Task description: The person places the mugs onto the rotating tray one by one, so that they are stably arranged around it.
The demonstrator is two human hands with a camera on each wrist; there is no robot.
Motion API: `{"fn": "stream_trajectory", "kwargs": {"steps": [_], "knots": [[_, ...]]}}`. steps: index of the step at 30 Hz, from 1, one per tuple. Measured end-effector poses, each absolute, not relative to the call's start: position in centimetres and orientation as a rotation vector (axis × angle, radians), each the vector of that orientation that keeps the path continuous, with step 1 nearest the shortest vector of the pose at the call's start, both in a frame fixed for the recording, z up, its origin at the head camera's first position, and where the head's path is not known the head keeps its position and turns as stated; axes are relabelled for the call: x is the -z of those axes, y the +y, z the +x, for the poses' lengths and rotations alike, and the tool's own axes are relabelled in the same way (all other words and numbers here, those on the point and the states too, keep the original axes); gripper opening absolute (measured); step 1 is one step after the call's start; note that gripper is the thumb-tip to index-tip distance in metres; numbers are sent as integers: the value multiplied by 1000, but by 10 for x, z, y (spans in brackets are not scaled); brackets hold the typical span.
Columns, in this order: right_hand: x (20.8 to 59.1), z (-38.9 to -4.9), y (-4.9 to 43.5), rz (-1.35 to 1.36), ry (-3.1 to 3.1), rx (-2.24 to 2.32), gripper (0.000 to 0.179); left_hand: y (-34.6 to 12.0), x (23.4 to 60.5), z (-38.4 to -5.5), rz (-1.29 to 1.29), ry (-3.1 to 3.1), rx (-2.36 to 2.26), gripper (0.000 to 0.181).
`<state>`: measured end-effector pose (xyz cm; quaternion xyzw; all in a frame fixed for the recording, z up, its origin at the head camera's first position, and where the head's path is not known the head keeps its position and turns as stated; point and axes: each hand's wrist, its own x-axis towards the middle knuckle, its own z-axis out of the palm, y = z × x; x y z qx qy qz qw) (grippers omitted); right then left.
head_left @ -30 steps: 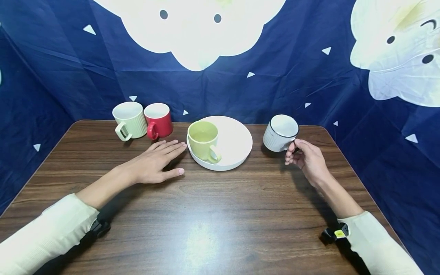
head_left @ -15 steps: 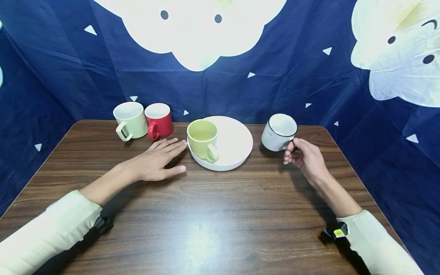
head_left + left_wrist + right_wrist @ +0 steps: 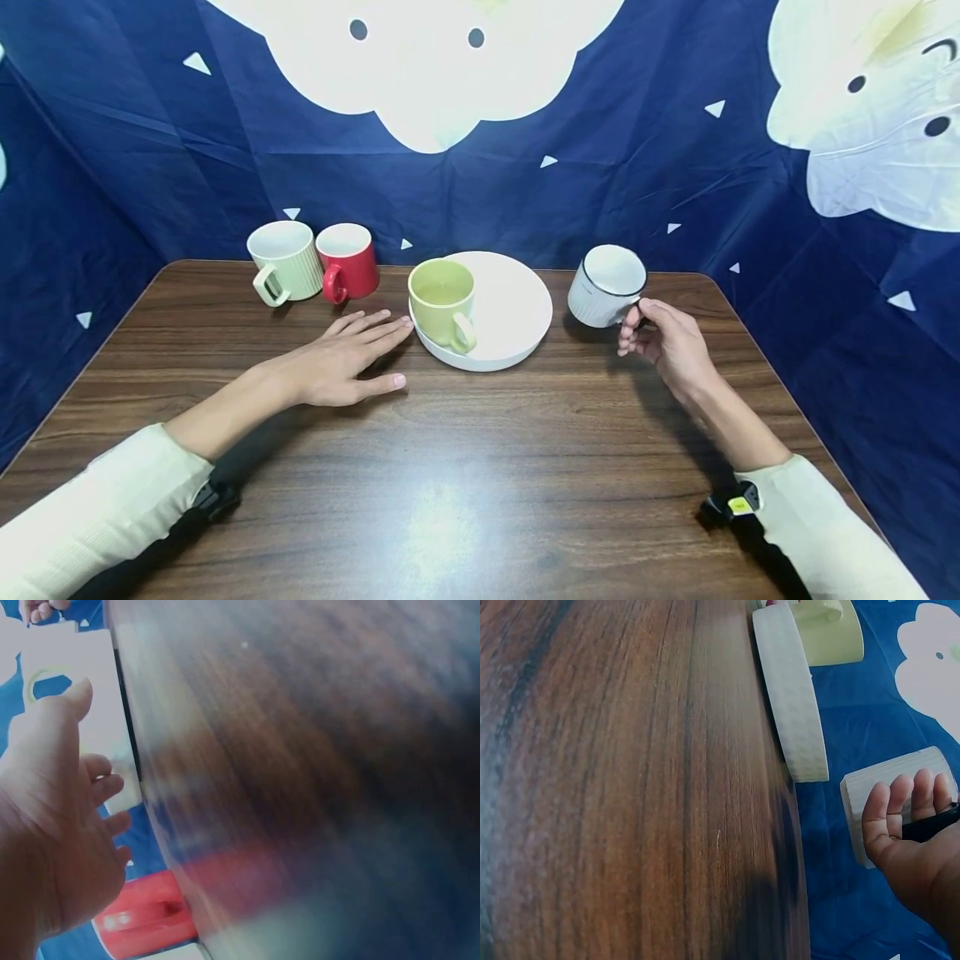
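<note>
My right hand (image 3: 667,342) pinches the dark handle of a white ribbed mug (image 3: 600,296) with a black rim. In the right wrist view this mug (image 3: 862,802) hangs clear of the wooden table, tilted. A white round tray (image 3: 517,317) lies at the table's middle back, with a yellow-green mug (image 3: 435,317) standing in its left part, handle toward the front right. My left hand (image 3: 341,362) is spread with straight fingers, palm down, its fingertips right at the tray's left rim. From the left wrist, the hand (image 3: 60,810) overlaps the tray.
A red mug (image 3: 356,271) and a pale green ribbed mug (image 3: 296,271) stand side by side at the back left, behind the left hand. The brown wooden table (image 3: 525,467) ends at a dark blue cloth backdrop (image 3: 480,200).
The white mug in my right hand has shifted slightly left and up. My left fingers stay at the tray's rim, having dipped slightly toward the front.
</note>
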<state>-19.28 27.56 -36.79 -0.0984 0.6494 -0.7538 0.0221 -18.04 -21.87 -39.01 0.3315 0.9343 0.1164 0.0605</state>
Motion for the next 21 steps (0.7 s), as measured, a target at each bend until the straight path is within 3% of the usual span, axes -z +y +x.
{"fn": "stream_trajectory", "kwargs": {"steps": [21], "knots": [[365,-197,261,-337,1999,2341,44,-221,394,-188,950,2835,-363,85]]}}
